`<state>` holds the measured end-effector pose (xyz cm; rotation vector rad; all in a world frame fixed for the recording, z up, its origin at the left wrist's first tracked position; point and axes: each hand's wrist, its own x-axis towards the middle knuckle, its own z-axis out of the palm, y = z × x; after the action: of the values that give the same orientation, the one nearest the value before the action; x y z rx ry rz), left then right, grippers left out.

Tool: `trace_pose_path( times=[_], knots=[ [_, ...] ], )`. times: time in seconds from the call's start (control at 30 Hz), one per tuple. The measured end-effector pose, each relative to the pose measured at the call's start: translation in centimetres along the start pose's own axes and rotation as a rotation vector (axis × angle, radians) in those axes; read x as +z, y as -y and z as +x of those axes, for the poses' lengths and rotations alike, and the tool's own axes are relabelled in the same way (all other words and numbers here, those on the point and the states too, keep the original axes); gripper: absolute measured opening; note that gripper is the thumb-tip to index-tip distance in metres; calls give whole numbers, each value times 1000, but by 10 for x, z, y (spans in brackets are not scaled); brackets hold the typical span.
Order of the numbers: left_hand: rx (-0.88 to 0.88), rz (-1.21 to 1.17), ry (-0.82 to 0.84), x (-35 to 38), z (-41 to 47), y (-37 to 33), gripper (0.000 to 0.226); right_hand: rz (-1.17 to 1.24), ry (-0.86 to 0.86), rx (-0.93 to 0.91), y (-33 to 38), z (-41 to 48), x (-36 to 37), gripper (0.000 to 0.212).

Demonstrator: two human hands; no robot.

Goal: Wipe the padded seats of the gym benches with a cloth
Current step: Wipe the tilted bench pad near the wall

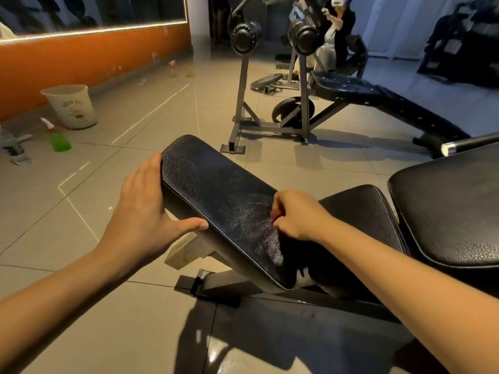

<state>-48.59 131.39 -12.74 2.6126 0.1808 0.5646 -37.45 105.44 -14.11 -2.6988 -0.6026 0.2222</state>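
A black padded seat [216,190] of a gym bench tilts up in front of me, with pale wet streaks near its lower right. My left hand [143,209] lies open against the pad's left edge, thumb along the near edge. My right hand [297,217] rests on the pad's right side with its fingers curled, and seems to grip a dark cloth [293,255] that hangs down below it. The cloth is hard to tell from the dark pad. A second black pad [361,211] of the same bench lies just behind my right hand.
Another black pad [453,211] sits at the right under a chrome bar end [469,143]. A further bench with a rack [378,98] stands behind, and a person [334,31] sits at the back. A white bucket [71,106] and a green spray bottle [58,137] stand on the tiled floor at left.
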Motion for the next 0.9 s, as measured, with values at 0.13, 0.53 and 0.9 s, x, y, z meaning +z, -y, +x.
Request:
trace_pose_path(
  times=[0.13, 0.53, 0.9],
  knots=[
    [-17, 0, 4, 0, 0, -4, 138, 97, 61, -210, 26, -36, 7, 7],
    [-16, 16, 20, -1, 1, -4, 139, 94, -78, -125, 26, -12, 9, 10],
    [-28, -11, 18, -2, 0, -7, 138, -166, -94, 2, 13, 5, 9, 2]
  ],
)
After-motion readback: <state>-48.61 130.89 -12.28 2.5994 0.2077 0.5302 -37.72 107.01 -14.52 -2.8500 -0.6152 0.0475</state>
